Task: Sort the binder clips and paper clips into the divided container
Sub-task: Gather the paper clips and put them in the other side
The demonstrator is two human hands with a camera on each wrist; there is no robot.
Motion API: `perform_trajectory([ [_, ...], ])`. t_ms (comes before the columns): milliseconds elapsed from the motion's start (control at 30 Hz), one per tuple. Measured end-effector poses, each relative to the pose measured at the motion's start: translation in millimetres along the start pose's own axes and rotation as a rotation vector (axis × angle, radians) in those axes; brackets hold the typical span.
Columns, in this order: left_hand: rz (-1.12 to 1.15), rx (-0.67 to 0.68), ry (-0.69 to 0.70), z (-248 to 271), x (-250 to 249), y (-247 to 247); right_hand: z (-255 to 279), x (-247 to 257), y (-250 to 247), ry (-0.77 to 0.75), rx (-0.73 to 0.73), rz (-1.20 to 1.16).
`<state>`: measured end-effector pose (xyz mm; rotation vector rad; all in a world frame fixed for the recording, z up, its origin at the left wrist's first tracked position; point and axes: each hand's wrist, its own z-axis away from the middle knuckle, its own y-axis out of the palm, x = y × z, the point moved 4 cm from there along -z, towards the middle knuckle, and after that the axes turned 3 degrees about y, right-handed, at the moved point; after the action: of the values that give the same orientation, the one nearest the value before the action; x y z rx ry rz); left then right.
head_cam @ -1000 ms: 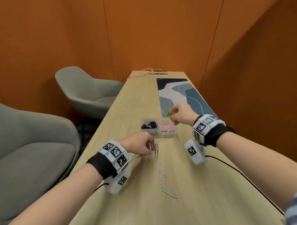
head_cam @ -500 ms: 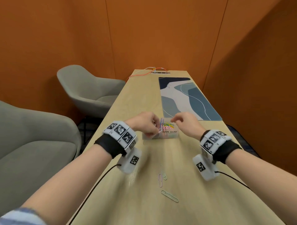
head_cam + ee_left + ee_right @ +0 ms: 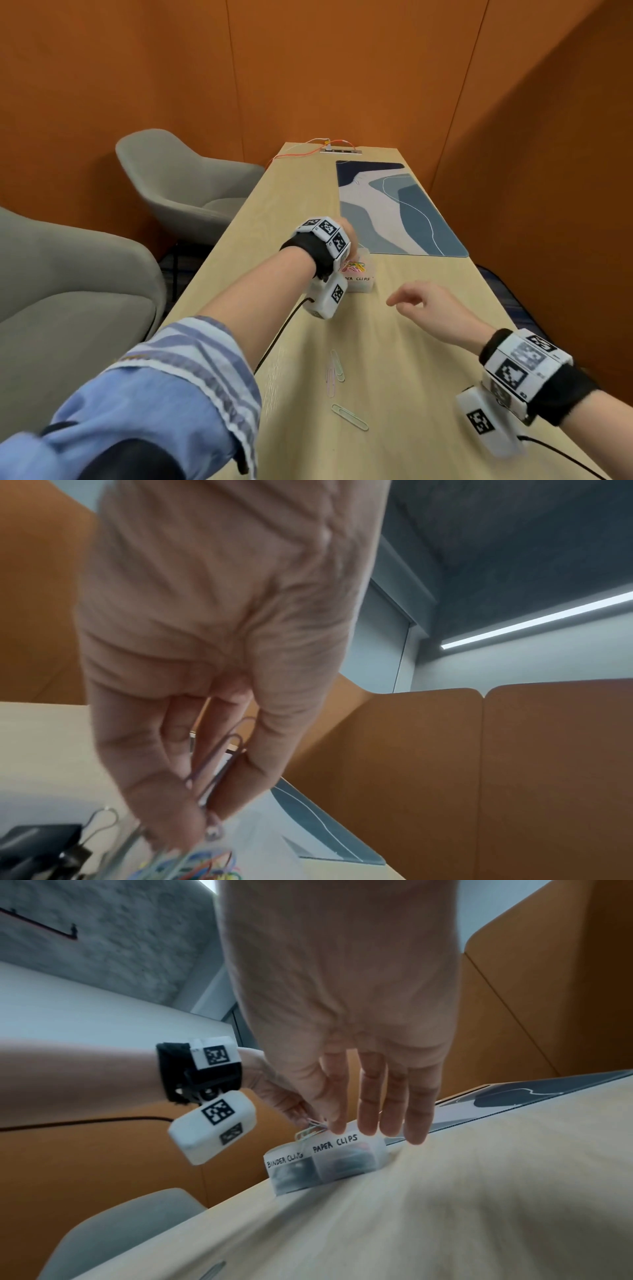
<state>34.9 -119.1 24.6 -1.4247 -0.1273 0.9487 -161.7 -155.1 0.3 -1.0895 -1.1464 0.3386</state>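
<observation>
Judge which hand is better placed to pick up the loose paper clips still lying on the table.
Right. The right hand is open, empty and hangs nearer the loose paper clips. The left hand pinches paper clips over the divided container.

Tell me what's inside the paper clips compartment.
Coloured paper clips fill the compartment labelled PAPER CLIPS of the divided container. The left hand, pinching more clips above, covers part of it.
</observation>
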Motion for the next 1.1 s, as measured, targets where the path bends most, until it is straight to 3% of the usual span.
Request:
perform_trajectory([
  [133, 0.021, -0.07, 0.003, -19, 3, 3, 7, 10, 14, -0.048, 0.094, 0.038],
  [300, 0.325, -0.057, 0.052, -19, 2, 2, 24, 38, 56, -0.221, 0.412, 0.212],
  [400, 0.441, -0.101, 0.11, -12, 5, -3, 32, 51, 78, -0.295, 0.508, 0.309],
  [533, 0.423, -0.066, 0.21, 13, 13, -11, 35, 60, 100, -0.395, 0.458, 0.519],
  [833, 0.197, 0.071, 0.343, 79, 40, -2, 32, 69, 94, -0.488, 0.325, 0.569],
  [1100, 0.019, 0.096, 0.361, 112, 50, 8, 14, 59, 85, -0.379, 0.278, 0.608],
])
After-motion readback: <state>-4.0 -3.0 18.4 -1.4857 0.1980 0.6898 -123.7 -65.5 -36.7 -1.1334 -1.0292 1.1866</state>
